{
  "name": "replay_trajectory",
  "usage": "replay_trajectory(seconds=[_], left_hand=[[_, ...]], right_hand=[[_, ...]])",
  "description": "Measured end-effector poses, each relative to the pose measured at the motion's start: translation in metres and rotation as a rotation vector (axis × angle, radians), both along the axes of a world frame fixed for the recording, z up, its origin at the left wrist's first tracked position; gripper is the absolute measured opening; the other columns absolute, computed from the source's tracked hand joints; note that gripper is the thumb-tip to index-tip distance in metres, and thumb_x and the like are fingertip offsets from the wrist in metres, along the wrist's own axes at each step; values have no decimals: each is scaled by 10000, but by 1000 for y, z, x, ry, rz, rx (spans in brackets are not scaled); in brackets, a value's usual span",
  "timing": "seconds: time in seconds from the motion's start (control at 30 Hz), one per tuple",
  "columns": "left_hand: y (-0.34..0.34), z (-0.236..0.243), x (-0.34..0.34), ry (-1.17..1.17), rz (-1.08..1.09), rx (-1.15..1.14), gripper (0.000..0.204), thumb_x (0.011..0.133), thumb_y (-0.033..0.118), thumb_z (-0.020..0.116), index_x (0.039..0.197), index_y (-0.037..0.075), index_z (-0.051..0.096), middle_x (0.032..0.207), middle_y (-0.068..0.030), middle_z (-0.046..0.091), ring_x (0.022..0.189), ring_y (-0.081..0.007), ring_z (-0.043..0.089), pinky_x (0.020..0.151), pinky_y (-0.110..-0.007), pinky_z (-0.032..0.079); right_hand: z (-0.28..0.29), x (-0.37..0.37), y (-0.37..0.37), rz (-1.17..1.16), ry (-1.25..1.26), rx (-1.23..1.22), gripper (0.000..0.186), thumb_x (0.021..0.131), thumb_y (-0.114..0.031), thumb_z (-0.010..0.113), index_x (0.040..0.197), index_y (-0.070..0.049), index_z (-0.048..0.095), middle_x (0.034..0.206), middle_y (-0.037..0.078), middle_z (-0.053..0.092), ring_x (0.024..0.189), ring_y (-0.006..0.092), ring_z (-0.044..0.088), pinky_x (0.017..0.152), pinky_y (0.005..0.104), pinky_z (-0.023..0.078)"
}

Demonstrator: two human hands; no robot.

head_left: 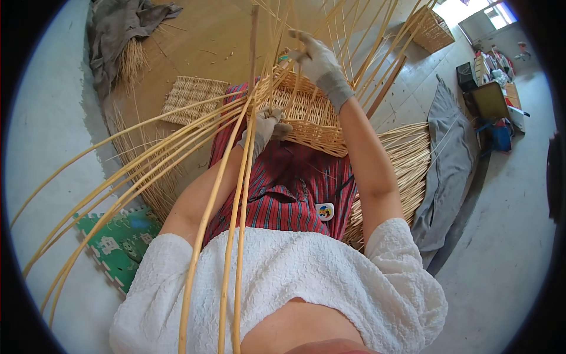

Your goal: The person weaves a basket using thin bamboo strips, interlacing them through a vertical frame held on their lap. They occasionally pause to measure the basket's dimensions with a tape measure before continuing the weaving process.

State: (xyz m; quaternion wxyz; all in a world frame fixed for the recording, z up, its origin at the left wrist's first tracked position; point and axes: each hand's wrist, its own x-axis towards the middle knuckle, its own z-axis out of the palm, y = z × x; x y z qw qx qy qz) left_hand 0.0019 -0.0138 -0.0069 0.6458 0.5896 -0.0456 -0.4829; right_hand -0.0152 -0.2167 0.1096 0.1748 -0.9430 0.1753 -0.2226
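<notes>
A partly woven wicker basket (312, 112) rests on its side across my lap, with long pale rods (147, 154) fanning out from its left corner and upper edge. My left hand (263, 131), in a grey-white work glove, is closed at the basket's left corner, where the rods bunch together. Beyond the basket's far edge my right hand (318, 62) is raised among the upright rods. Its gloved fingers are stretched out and apart, pointing left. Three rods run from the corner back past my chest.
A flat woven panel (193, 100) lies left of the basket. Bundled wicker rods (407, 156) lie on the right, beside grey cloth (448, 171). A finished basket (434, 30) stands at the far right. Left are a green foam mat (121, 248) and another grey cloth (118, 26).
</notes>
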Motion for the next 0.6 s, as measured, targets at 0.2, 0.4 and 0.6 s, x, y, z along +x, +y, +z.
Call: replay_trajectory(seconds=[0.2, 0.4, 0.6], left_hand=[[-1, -4, 6, 46, 20, 13, 192, 1057, 280, 565, 1138, 106, 565, 791, -170, 747, 643, -264, 741, 540, -375, 618], [-2, -2, 0, 14, 30, -48, 158, 1035, 222, 611, 1080, 71, 608, 823, -176, 756, 624, -258, 733, 546, -373, 626], [-6, 10, -3, 33, 79, -19, 291, 911, 237, 788, 1038, 43, 613, 793, -133, 741, 573, -199, 705, 527, -314, 626]], right_hand=[[12, -1, 36, -231, -70, 220, 779, 944, -318, 681, 1578, -97, 285, 1204, 191, 677, 851, 299, 703, 756, 348, 572], [-134, -166, 69, 202, -1055, 985, 308, 1102, -308, 433, 1311, -82, 456, 892, 96, 621, 822, 210, 694, 543, 317, 537], [-88, -171, 98, -286, -859, 863, 236, 1122, -299, 368, 1196, -87, 443, 895, 100, 636, 770, 203, 699, 476, 224, 506]])
